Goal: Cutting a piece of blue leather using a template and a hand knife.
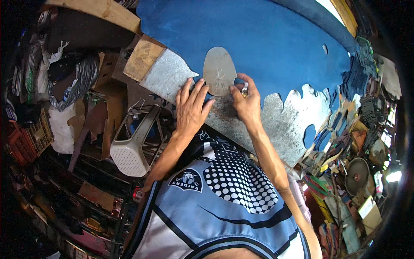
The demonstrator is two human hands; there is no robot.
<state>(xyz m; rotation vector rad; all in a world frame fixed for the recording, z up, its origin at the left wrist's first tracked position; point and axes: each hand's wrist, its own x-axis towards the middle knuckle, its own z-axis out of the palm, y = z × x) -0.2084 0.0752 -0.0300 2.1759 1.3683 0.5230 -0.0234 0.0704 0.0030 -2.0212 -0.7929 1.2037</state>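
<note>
A grey, rounded template (219, 69) with hand-drawn marks lies on a large blue sheet of leather-like material (276, 47), close to its near edge. My left hand (192, 103) is open, fingers spread and lying flat, with the fingertips by the template's lower left edge. At its lower right edge, my right hand (247, 100) is closed, thumb and fingers bent together around something small and shiny that is mostly hidden. Bare metal-topped table (284, 123) shows under the sheet's ragged, cut edge.
To the left stands a pale plastic stool (133, 142), tipped in view, near a cardboard box (112, 116) and a black plastic bag (79, 82). Stacks of dark cut pieces (355, 77) and heaped scraps (332, 138) crowd the right side. A round speaker-like disc (357, 176) leans there.
</note>
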